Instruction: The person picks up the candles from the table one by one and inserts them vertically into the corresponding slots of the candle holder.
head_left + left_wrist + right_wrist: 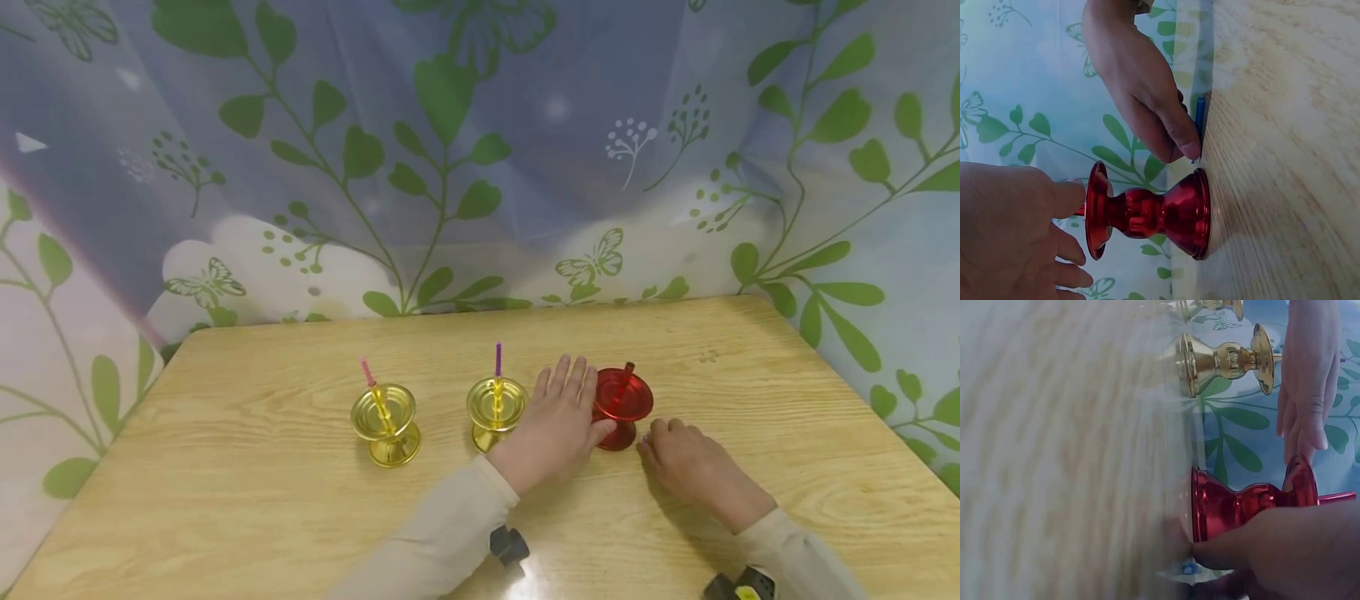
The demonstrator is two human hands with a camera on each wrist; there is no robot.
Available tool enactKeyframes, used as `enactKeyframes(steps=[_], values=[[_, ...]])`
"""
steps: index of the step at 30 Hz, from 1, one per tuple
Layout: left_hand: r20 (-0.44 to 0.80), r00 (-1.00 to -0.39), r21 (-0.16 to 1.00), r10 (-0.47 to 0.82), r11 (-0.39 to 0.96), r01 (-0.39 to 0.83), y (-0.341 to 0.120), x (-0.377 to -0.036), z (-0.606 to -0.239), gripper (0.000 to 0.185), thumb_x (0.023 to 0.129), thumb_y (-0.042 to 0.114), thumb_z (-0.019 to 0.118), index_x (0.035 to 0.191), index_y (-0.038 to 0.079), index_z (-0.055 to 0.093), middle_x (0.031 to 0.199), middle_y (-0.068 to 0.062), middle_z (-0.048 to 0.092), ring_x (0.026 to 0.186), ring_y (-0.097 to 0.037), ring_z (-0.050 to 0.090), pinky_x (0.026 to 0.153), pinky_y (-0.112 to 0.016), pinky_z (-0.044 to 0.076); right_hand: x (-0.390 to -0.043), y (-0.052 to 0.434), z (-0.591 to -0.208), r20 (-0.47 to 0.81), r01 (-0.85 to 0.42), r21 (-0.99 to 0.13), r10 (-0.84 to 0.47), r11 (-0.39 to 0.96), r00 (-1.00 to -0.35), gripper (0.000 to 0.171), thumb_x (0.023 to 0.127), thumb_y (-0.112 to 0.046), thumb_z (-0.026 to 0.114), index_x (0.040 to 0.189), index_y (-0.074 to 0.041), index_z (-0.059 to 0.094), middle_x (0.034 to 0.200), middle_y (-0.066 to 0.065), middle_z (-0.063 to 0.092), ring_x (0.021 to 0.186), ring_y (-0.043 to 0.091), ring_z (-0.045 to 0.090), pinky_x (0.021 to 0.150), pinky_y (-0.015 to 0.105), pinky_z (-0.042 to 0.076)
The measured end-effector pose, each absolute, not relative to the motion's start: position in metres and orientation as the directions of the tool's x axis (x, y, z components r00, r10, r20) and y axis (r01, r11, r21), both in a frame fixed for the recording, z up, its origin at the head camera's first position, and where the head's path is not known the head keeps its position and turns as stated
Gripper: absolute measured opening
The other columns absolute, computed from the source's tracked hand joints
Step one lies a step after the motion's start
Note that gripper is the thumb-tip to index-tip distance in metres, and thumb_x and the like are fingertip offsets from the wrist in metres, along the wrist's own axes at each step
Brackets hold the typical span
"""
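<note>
Two sleeves [442, 533], each with one black wrist device [510, 544], extend over a wood-grain counter [225, 517]. The right grip [693, 471] pinches one blue candle [1200, 112] at the surface, just beside the base of one red candle holder [630, 400]. The left grip [557, 427], released with fingers extended, is by the red holder's dish; contact cannot be told. To the left stand two gold candle holders [394, 447], bearing one tilted pink candle [367, 372] and one upright purple candle [498, 360]. Behind hangs a leaf-print backdrop [585, 125].
</note>
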State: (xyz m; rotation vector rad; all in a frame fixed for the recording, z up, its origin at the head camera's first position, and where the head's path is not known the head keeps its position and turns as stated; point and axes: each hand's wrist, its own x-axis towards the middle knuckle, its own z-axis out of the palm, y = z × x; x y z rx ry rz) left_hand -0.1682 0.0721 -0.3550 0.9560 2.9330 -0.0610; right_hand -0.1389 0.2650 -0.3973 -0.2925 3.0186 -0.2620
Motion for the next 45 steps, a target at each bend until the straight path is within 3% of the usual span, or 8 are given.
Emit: enactKeyframes(steps=[12,25,34,39,45], values=[[-0.092,-0.808,-0.02,0.582,0.81,0.586,0.0761,-0.1705,-0.357,0.069,0.103,0.051,0.025,0.155,0.008,0.014,0.161,-0.007,0.013,0.148,-0.022,0.006,0.12,-0.035,0.01,-0.1352,0.2635,-0.3957,-0.082,-0.202,-0.157,-0.217,0.967,-0.973,0.017,0.095,-0.013,0.055,0.091,0.004,0.055,0.076,0.01,0.05,0.068,0.03,0.057,0.056,0.045,0.049],[-0.085,-0.802,-0.044,0.591,0.802,0.596,0.0778,-0.1702,-0.3572,0.07,0.103,0.051,0.022,0.155,0.004,0.014,0.161,-0.01,0.014,0.148,-0.023,0.007,0.12,-0.033,0.01,-0.1344,0.2655,-0.3954,-0.042,-0.253,-0.144,-0.261,0.957,-0.964,0.01,0.093,-0.007,0.057,0.085,-0.001,0.053,0.072,0.008,0.05,0.065,0.029,0.058,0.052,0.043,0.048],[-0.009,-0.8,-0.098,0.599,0.796,0.597,0.0791,-0.1705,-0.36,0.064,0.105,0.045,0.019,0.152,0.002,0.025,0.158,-0.013,0.024,0.146,-0.025,0.019,0.118,-0.033,0.017,-0.1381,0.2633,-0.3928,-0.101,-0.241,-0.131,-0.254,0.962,-0.962,0.012,0.092,-0.008,0.053,0.082,-0.001,0.053,0.072,0.01,0.056,0.071,0.032,0.063,0.055,0.045,0.052],[0.024,-0.794,-0.096,0.608,0.792,0.603,0.0781,-0.1706,-0.3601,0.063,0.105,0.044,0.023,0.151,0.001,0.028,0.156,-0.014,0.027,0.145,-0.026,0.022,0.118,-0.033,0.019,-0.1402,0.2617,-0.3911,-0.061,-0.228,-0.119,-0.236,0.966,-0.97,0.013,0.09,-0.01,0.054,0.08,-0.002,0.054,0.068,0.01,0.055,0.064,0.031,0.062,0.05,0.045,0.05],[0.024,-0.792,-0.083,0.61,0.791,0.607,0.0787,-0.1714,-0.3613,0.063,0.105,0.044,0.024,0.151,0.001,0.029,0.157,-0.013,0.026,0.145,-0.025,0.021,0.118,-0.032,0.019,-0.1418,0.2626,-0.3889,0.092,-0.246,-0.143,-0.234,0.959,-0.968,0.011,0.084,-0.009,0.055,0.075,-0.003,0.054,0.063,0.006,0.052,0.055,0.024,0.055,0.044,0.042,0.048]])
